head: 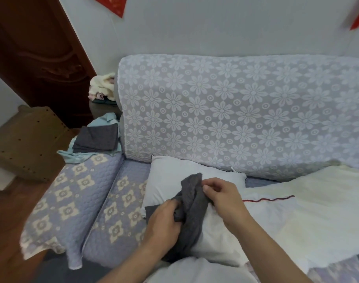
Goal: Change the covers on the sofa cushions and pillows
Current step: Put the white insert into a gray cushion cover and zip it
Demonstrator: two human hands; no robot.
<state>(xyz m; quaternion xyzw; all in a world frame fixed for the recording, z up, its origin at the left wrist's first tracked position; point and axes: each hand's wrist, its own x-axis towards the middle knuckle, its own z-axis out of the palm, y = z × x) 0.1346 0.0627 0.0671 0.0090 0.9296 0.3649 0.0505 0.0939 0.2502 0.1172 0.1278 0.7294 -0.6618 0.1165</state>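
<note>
Pale grey wall [215,27] stands behind the sofa [105,211], and a dark brown door [37,58] is at the left; the sofa back [235,111] wears a light cover with white flower shapes, and the seat has a quilted lilac cover with cream flower squares. On the seat lies a white pillow [174,174] with no cover on it, its far corner touching the sofa back; on top of the pillow is a dark grey cover [192,203], soft and bunched into thick folds, with a fine woven texture. The left hand [164,223] grips the lower bunch of this cover with curled fingers; the right hand [223,195] pinches its upper edge between thumb and fingers. Just beside the pillow, at the right, lies a cream cushion [317,211] with a thin dark red seam. On the sofa arm, well apart from the hands, a folded grey cloth [97,137] rests on a pale blue cloth [76,156].
</note>
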